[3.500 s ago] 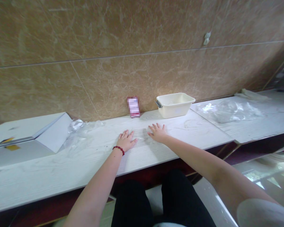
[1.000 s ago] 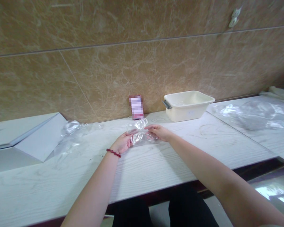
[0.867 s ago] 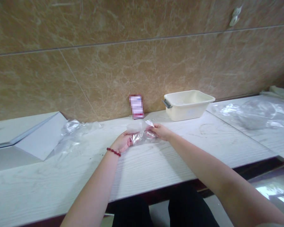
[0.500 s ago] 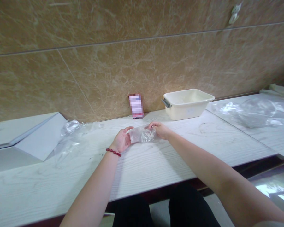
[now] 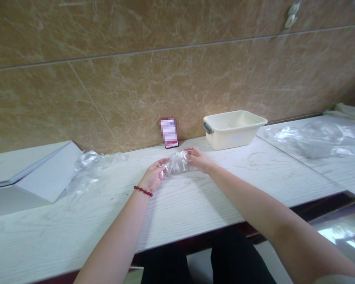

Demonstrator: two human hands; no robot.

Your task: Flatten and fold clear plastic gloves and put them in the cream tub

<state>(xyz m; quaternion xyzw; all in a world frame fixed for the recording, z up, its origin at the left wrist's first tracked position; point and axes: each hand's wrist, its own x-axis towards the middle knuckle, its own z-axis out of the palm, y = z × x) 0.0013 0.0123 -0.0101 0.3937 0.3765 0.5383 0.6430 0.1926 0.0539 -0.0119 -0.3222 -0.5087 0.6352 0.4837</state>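
Observation:
A small clear plastic bag [image 5: 176, 165], folded into a short roll, is held between both hands just above the white wood-grain tabletop [image 5: 195, 205]. My left hand [image 5: 154, 175], with a red bead bracelet at the wrist, pinches the bag's left end. My right hand [image 5: 197, 158] grips its right end with curled fingers.
A cream plastic tub [image 5: 233, 128] stands against the brown marble wall, with a small red-edged phone [image 5: 169, 132] propped to its left. Crumpled clear plastic [image 5: 92, 165] lies at the left beside a white box [image 5: 44, 173]. More clear plastic [image 5: 316, 138] covers the right tabletop.
Both hands lay flat on the bag 3.5 s ago; they then lifted it, folded it over and rolled it tighter. The hands have drawn closer together.

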